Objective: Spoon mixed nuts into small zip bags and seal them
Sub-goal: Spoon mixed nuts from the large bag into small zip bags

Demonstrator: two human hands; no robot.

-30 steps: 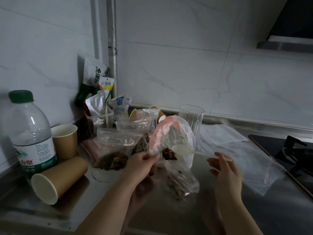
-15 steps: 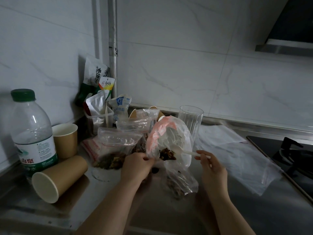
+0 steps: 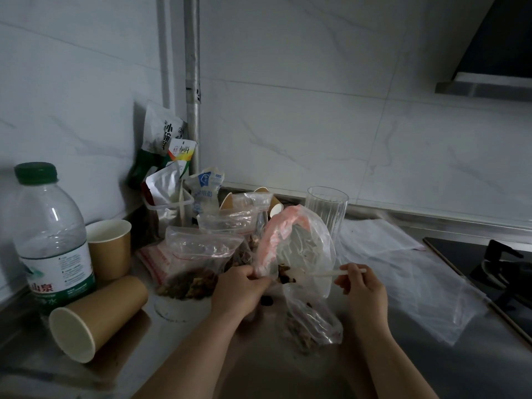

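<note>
A: State of both hands?

B: The left hand (image 3: 240,292) pinches the mouth edge of the zip bag (image 3: 302,254), holding it open above the steel counter (image 3: 403,370). The right hand (image 3: 364,289) pinches the white spoon (image 3: 325,273), whose bowl sits inside the bag with nuts.

A: Clearances?

B: To the left, a filled bag (image 3: 195,263) lies just beside the left hand, with a tipped paper cup (image 3: 98,318) beyond it. The empty bags (image 3: 403,272) lie flat to the right, reaching to the hob edge (image 3: 460,283). The glass (image 3: 326,211) stands behind the zip bag.

Brushed metal counter (image 3: 403,367), dull sheen; crinkly clear plastic zip bag (image 3: 311,254); matt brown paper cup (image 3: 98,315); ribbed clear glass tumbler (image 3: 326,211); glossy marbled wall tiles (image 3: 316,116)
</note>
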